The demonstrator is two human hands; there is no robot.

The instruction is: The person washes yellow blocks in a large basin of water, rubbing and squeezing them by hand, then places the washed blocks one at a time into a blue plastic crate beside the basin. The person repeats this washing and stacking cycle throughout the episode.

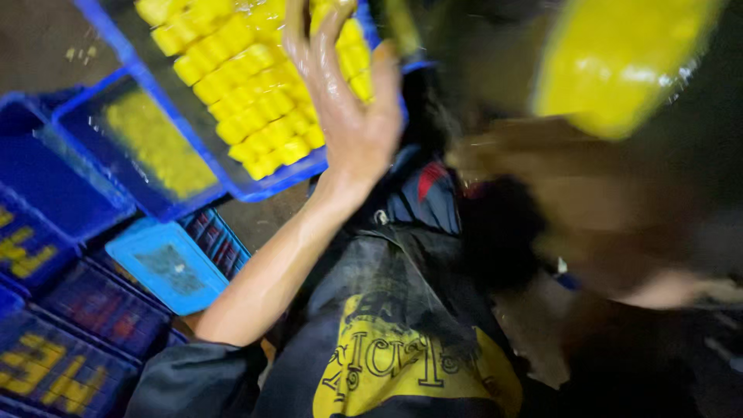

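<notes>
Your left hand (352,116), wet and spread open, rests against the blue plastic tray of yellow blocks (255,85) at upper centre, steadying it; your right hand's state I cannot tell amid the blur.

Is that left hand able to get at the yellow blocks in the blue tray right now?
Probably yes. The left hand is already raised over the blue tray, its open fingers overlapping the rows of yellow blocks, and nothing lies between them. Whether it actually touches them is unclear, as the picture is blurred.
</notes>
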